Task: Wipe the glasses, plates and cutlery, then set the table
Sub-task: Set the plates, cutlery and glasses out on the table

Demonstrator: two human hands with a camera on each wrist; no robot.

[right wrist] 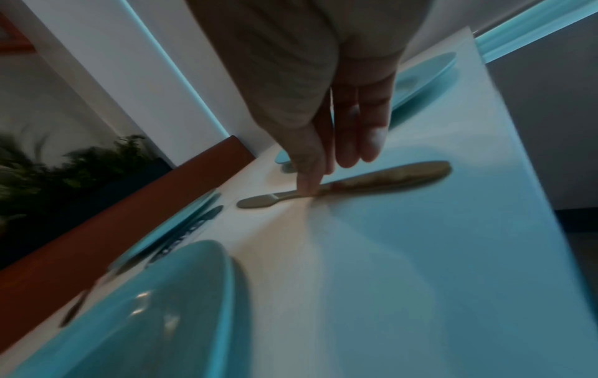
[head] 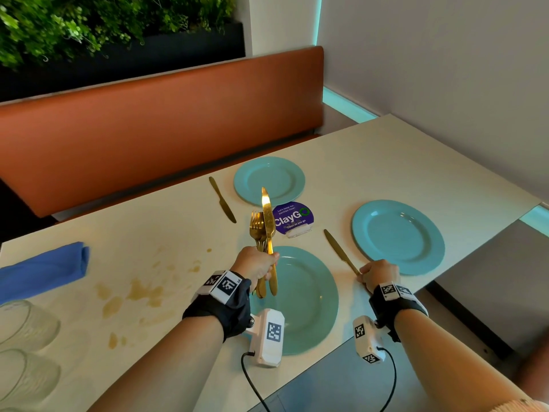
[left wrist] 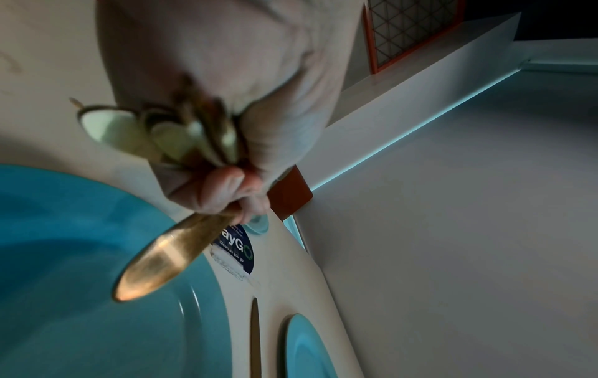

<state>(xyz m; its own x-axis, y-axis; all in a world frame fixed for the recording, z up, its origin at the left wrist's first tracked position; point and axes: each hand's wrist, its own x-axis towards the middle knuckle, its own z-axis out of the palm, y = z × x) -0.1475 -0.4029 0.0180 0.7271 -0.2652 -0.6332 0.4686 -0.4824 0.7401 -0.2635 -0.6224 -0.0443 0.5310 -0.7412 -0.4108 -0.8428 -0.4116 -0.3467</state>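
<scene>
My left hand grips a bundle of gold cutlery, a knife with forks and spoons, held upright over the near teal plate. The left wrist view shows the fingers curled round the handles of the cutlery bundle. My right hand rests on the handle end of a gold knife lying on the table between the near plate and the right plate. In the right wrist view its fingers are straight, and one fingertip touches that knife. A far plate has another knife to its left.
A purple ClayGo sign stands between the plates. A folded blue cloth lies at the left, with clear glasses near the left front edge. Brown stains mark the white table. An orange bench runs behind.
</scene>
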